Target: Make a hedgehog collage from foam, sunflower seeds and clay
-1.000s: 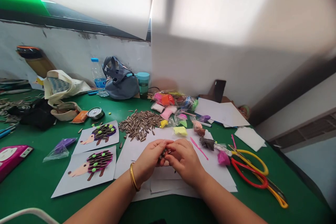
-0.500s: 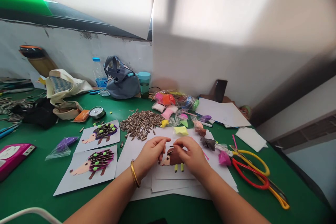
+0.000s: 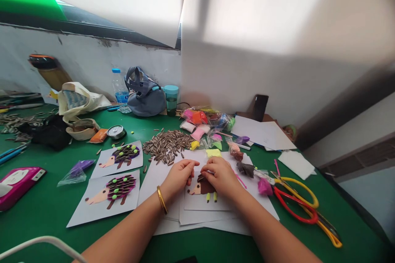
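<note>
A clay hedgehog picture (image 3: 207, 189) lies on stacked white paper before me, with a brown body, a pale snout and yellow-green legs. My right hand (image 3: 221, 178) is over its back, thumb and fingers pinched at the upper edge of the body. A dark sunflower seed (image 3: 200, 177) shows at those fingertips, partly hidden by them. Left of the picture, my left hand (image 3: 179, 177) is raised with its fingers curled together; whatever they hold is hidden. Behind the hands spreads a pile of striped sunflower seeds (image 3: 168, 144).
Two hedgehog cards (image 3: 77, 215) with seed spines and green dots lie at left. Bags of coloured clay (image 3: 197, 119) sit at the back. Red- and yellow-handled scissors (image 3: 296, 205) lie at right. A blue-grey bag (image 3: 146, 100) and a lidded cup (image 3: 171, 100) stand by the wall.
My right hand has moved slightly left and down, its fingertips now at the hedgehog's back. My left hand stays almost where it was. The view has shifted a little.
</note>
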Motion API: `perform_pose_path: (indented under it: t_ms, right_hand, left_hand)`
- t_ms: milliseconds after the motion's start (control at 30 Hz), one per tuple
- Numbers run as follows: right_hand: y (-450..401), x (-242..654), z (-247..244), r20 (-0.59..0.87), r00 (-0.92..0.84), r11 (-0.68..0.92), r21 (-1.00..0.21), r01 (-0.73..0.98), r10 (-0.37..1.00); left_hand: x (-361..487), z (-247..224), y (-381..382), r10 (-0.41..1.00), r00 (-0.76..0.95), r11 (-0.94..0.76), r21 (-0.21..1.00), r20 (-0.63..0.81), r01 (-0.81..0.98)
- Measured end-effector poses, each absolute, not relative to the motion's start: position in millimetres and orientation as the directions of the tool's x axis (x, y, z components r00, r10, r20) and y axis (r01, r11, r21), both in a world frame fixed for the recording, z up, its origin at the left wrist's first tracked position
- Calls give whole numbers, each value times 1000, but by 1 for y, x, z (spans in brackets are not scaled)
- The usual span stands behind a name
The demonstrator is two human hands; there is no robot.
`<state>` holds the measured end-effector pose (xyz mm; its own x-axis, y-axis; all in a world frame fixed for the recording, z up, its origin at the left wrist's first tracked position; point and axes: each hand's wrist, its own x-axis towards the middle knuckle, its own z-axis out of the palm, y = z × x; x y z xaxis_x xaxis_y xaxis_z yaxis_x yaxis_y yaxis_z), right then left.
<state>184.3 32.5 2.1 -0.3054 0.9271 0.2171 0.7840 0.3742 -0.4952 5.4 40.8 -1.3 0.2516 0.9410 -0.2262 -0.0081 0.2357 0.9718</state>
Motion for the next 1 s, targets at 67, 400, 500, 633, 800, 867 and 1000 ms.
perform_pose_path:
  t_ms: [67, 400, 500, 633, 800, 867, 1000]
  right_hand:
    - [35, 185, 2, 215, -315, 380, -462, 801, 925]
    - [38, 182, 4, 189, -355, 401, -359, 843, 915]
    - [37, 181, 5, 185, -357, 401, -345, 849, 916]
    - [35, 181, 7, 200, -357, 404, -314, 859, 913]
    - [33, 180, 7, 225, -367, 420, -273, 865, 903]
    - [32, 179, 5, 236, -377, 432, -254, 865, 895]
    - [31, 179, 5, 240, -392, 443, -224, 868, 888]
  left_hand:
    - [5, -2, 41, 940, 252, 237, 971, -228, -6]
    - [5, -4, 42, 939, 257, 238, 971, -230, -1]
    - [5, -4, 42, 937, 262, 237, 971, -229, 2]
    - [5, -4, 42, 940, 260, 228, 974, -222, 6]
    - [5, -4, 41, 942, 262, 215, 976, -211, 12]
    - [6, -4, 41, 942, 265, 212, 977, -207, 12]
    - [6, -5, 42, 942, 264, 212, 977, -208, 11]
